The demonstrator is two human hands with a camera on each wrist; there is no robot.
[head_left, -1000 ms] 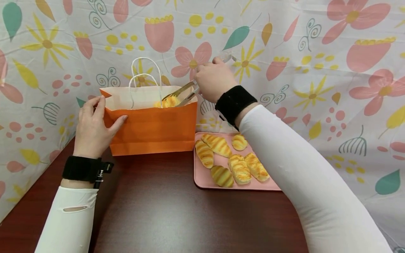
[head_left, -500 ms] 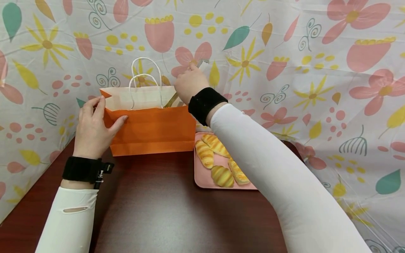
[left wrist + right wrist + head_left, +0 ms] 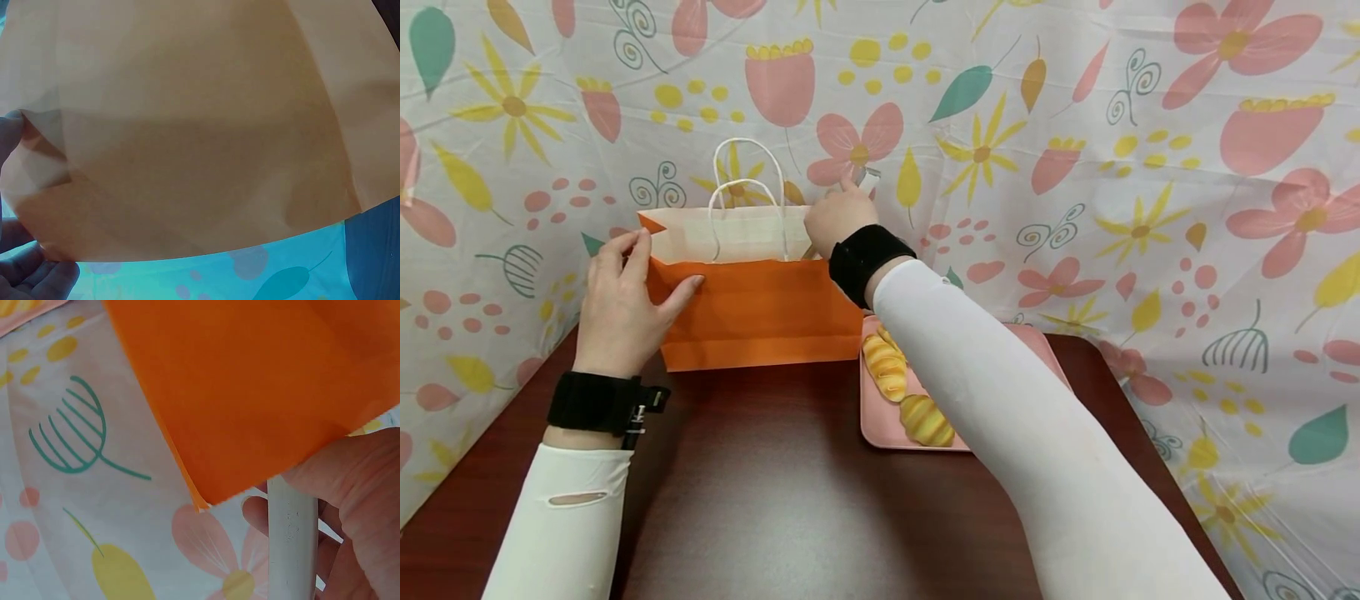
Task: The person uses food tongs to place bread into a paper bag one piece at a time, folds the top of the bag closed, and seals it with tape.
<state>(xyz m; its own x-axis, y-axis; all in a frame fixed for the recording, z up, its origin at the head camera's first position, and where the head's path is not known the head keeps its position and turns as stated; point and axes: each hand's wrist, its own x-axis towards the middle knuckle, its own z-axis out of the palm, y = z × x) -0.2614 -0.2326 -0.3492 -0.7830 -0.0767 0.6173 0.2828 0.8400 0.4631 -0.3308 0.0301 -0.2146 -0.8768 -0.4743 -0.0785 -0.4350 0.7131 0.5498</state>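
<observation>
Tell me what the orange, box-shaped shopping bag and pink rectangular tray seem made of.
The orange, box-shaped shopping bag looks like matte paper: crisp creases, thin edges. The pink rectangular tray has a smooth, even-coloured surface and rounded corner, suggesting plastic, though coated metal is possible.

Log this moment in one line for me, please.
left hand: holds orange bag by its left side | right hand: grips tongs at bag's opening | bread: on pink tray
</observation>
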